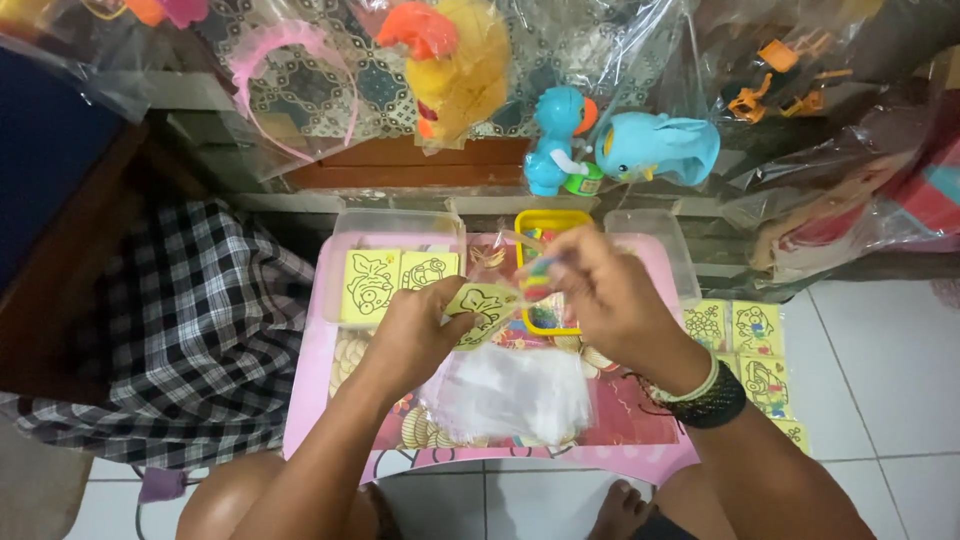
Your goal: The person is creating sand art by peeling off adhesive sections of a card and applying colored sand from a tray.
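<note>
While left hand (415,325) fingers pinch yellow card (478,305) | right hand (600,290) grips small tubes (537,268) | pink table (305,400) edges crowded

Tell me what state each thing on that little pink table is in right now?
left hand: pinching a yellow picture card, lifted off the table
right hand: fingers closed on small coloured sticks, above the yellow tray
clear bags: lying flat in a pile
clear box: open, yellow cards inside
pink table: standing on the floor
</note>
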